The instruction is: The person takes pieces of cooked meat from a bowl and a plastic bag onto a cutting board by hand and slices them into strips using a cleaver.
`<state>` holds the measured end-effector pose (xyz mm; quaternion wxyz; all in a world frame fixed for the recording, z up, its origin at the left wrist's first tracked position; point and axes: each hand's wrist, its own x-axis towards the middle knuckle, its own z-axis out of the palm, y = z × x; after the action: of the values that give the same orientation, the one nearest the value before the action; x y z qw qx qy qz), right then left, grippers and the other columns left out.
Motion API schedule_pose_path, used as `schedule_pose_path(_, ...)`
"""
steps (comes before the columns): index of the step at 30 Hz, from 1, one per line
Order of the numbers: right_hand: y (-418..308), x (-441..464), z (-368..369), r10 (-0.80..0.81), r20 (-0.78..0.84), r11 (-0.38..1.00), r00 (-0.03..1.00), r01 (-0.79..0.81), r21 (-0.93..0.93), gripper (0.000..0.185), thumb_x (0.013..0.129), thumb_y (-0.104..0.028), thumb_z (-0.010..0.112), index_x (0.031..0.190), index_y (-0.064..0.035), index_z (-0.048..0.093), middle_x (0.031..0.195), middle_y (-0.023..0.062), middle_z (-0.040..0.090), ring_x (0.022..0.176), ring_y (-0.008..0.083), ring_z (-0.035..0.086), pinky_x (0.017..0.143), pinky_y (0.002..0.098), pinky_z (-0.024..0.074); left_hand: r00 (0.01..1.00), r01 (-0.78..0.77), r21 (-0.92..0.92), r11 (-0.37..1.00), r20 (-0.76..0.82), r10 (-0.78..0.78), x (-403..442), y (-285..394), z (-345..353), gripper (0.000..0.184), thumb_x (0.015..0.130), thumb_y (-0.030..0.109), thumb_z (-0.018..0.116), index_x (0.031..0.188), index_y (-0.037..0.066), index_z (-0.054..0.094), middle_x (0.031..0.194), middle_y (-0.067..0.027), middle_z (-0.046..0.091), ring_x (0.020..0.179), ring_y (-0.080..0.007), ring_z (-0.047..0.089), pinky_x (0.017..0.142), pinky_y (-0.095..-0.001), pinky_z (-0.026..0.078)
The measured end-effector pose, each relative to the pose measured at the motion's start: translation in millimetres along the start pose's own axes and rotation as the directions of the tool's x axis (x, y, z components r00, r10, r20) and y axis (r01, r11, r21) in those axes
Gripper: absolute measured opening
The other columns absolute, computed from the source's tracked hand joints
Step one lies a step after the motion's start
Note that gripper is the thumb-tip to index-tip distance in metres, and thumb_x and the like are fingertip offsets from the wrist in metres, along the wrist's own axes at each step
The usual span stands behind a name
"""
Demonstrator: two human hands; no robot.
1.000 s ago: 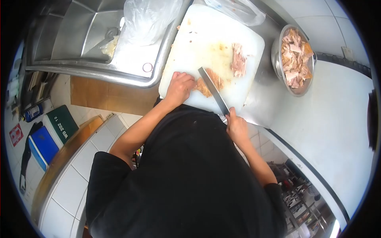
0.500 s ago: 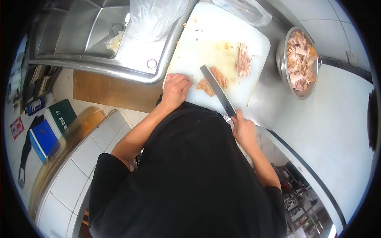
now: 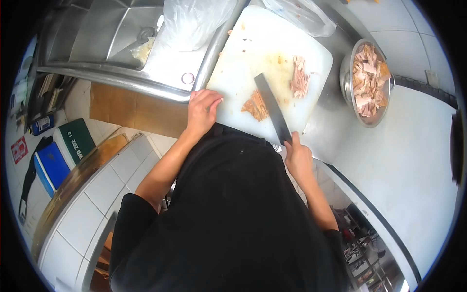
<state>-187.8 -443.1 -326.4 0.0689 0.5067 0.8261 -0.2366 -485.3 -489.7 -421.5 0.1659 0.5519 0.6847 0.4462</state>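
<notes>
My right hand is wrapped round the handle of a long, broad knife, whose blade lies over the white cutting board. Left of the blade is a piece of browned meat, partly covered by it. Sliced pinkish meat lies farther right on the board. My left hand is at the board's left edge, away from the meat, with fingers bent and thumb and fingertips close together; a tiny pale bit shows at the fingertips, too small to name.
A metal bowl of cut meat stands right of the board. The steel sink is at the upper left, with a clear plastic bag beside the board. Another plastic bag lies behind it. A small ring rests near the sink's corner.
My left hand has moved left, away from the meat, to the board's edge. The knife has shifted right and now covers more of the meat's right part. The view has shifted slightly.
</notes>
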Motion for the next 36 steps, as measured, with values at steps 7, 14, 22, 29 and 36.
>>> schedule_pose_path(7,13,-19,7,-0.210,-0.271,0.961,0.939,0.249,0.119,0.020,0.092,-0.011,0.059,0.106,-0.0044,0.046,0.065,0.0207,0.062,0.057,0.0415,0.061,0.052,0.0502,0.0465,0.990,0.138,0.040,0.990,-0.010,-0.138,-6,-5,-11,0.010,0.084,0.000,0.058,0.088,0.003,0.067,0.087,-0.0090,0.066,0.086,-0.0283,0.062,0.078,-0.0374,0.041)
schedule_pose_path(14,9,-18,4,-0.077,0.089,0.997,0.993,0.079,-0.020,0.017,0.093,-0.012,0.059,0.104,-0.0038,0.048,0.061,0.0196,0.059,0.056,0.0423,0.060,0.052,0.0507,0.0448,0.993,0.116,0.064,0.991,-0.030,-0.115,-14,-10,-13,0.014,0.083,-0.003,0.055,0.091,0.002,0.065,0.086,-0.0103,0.065,0.083,-0.0279,0.062,0.080,-0.0360,0.044)
schedule_pose_path(22,29,-22,26,-0.200,-0.007,0.980,0.980,0.201,0.003,0.014,0.095,-0.014,0.056,0.101,-0.0040,0.047,0.059,0.0192,0.058,0.055,0.0414,0.059,0.052,0.0508,0.0450,0.984,0.156,0.008,0.988,-0.084,-0.155,-5,-1,-3,0.016,0.078,-0.003,0.069,0.092,0.005,0.068,0.086,-0.0069,0.066,0.078,-0.0246,0.063,0.075,-0.0353,0.043)
schedule_pose_path(29,18,-22,-4,-0.155,0.025,0.987,0.988,0.154,0.037,0.020,0.094,-0.013,0.060,0.104,-0.0034,0.046,0.063,0.0196,0.061,0.059,0.0439,0.060,0.053,0.0505,0.0463,0.967,0.223,-0.022,0.975,-0.120,-0.224,3,2,-13,0.014,0.085,-0.003,0.063,0.098,0.000,0.068,0.087,-0.0113,0.067,0.081,-0.0236,0.065,0.077,-0.0318,0.049)
schedule_pose_path(36,29,-15,33,-0.107,0.079,0.994,0.991,0.106,0.011,0.015,0.096,-0.013,0.056,0.101,-0.0044,0.045,0.059,0.0201,0.058,0.054,0.0424,0.059,0.053,0.0521,0.0450,0.956,0.253,-0.113,0.961,-0.121,-0.266,4,2,-14,0.015,0.087,-0.004,0.058,0.098,-0.001,0.067,0.087,-0.0111,0.067,0.080,-0.0205,0.063,0.076,-0.0291,0.049)
